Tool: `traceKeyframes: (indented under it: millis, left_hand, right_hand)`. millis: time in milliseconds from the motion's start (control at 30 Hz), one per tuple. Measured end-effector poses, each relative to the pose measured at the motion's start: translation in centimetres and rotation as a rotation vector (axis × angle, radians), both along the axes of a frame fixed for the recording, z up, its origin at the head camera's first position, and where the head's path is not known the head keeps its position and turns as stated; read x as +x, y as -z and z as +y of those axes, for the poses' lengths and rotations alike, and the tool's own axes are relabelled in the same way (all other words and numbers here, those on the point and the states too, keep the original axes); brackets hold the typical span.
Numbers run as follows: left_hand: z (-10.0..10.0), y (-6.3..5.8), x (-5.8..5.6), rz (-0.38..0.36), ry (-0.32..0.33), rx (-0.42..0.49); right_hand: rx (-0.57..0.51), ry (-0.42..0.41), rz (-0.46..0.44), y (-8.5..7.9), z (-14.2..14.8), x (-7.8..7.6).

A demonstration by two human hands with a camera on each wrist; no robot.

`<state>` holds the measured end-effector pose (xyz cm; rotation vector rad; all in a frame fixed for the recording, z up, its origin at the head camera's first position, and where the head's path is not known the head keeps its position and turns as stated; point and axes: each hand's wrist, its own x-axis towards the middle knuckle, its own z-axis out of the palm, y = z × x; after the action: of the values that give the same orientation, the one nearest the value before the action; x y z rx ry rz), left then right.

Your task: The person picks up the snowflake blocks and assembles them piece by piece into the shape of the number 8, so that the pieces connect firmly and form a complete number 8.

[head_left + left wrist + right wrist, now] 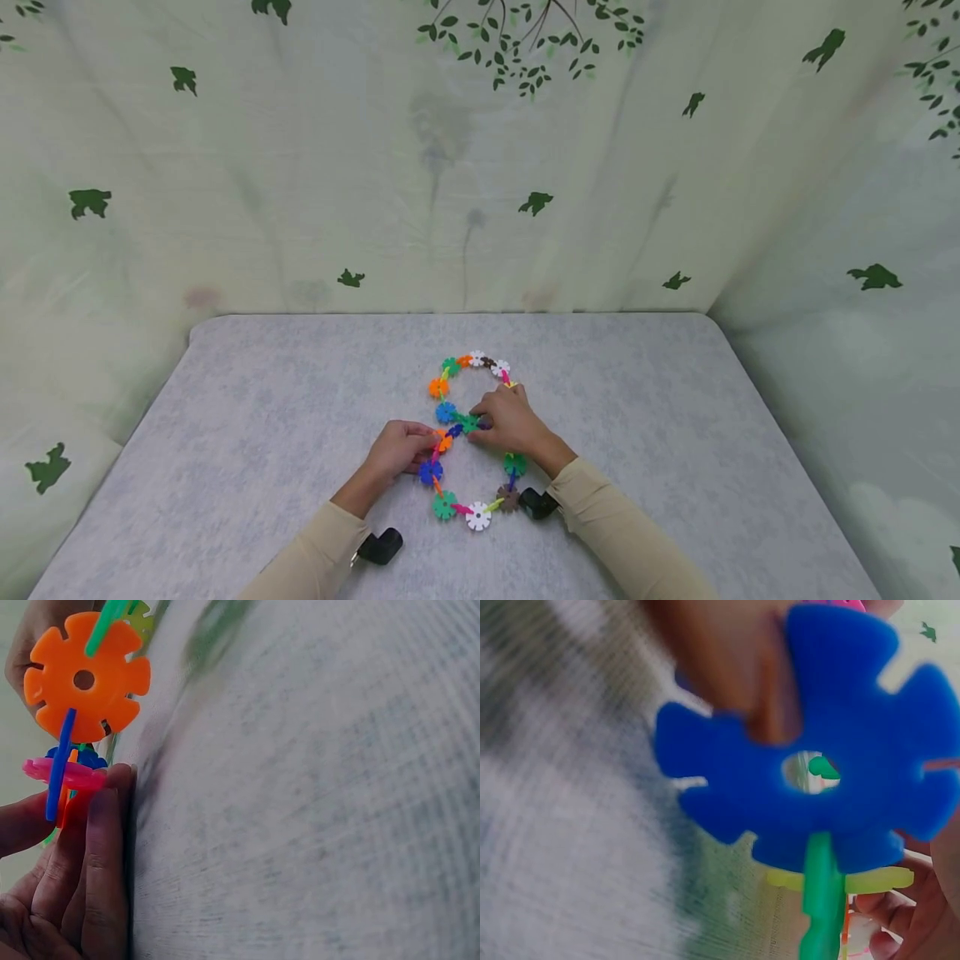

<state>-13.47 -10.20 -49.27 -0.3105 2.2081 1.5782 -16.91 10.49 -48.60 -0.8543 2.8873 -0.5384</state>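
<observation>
Notched plastic discs of many colours, slotted into one another, form a figure-eight chain lying on the table, with a white disc at its near end. At the left of its middle, my left hand pinches the chain by an orange disc. The left wrist view has those fingers at a pink disc, below a large orange disc. My right hand grips the chain at the crossing, beside a green disc, and hides some links. In the right wrist view, a finger presses a blue disc with a green one slotted in.
A grey cloth-covered table lies under the chain. Behind it hangs a pale curtain printed with leaves. Black wrist devices sit by both sleeves, the right one close to a brown disc.
</observation>
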Motion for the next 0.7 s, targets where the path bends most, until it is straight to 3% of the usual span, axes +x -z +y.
traceKeyframes:
  millis: [400,700]
  left_hand:
    - [0.48,-0.18,-0.08,0.016,0.015,-0.014]
    - [0.64,0.02,0.35,0.037,-0.028,0.014]
  right_hand:
    - [-0.008,-0.022,-0.026,0.00,0.13,-0.10]
    - [-0.022,-0.027,0.003,0.31,0.04,0.01]
